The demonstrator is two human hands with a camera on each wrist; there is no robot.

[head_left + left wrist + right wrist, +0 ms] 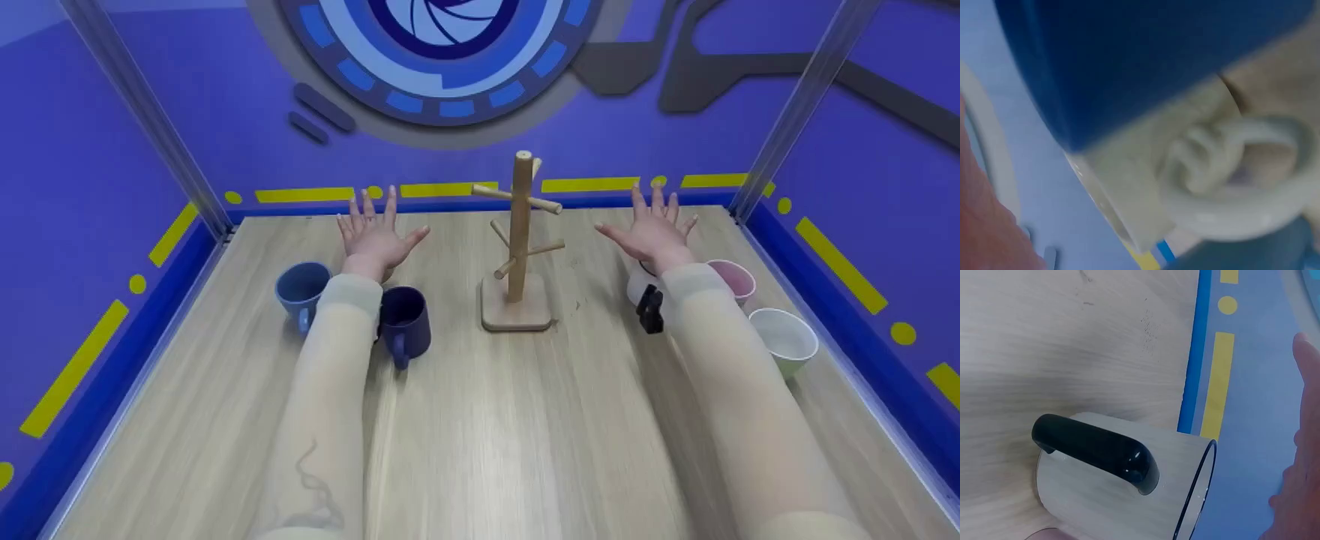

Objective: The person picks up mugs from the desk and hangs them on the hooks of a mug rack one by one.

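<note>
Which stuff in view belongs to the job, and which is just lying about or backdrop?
Likely the job:
wooden rack
light blue mug
dark blue mug
cream mug
white mug with black handle
pink mug
white-and-green mug

Just backdrop:
tabletop
patterned walls
metal corner posts

A judgement: left hand and right hand are empty.

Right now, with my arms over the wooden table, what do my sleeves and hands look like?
Your long, cream-coloured left sleeve has a thin, curling grey line along the forearm. Your matching right sleeve shows no such line. Both end at the wrist; your left hand and right hand are gloveless.
</note>
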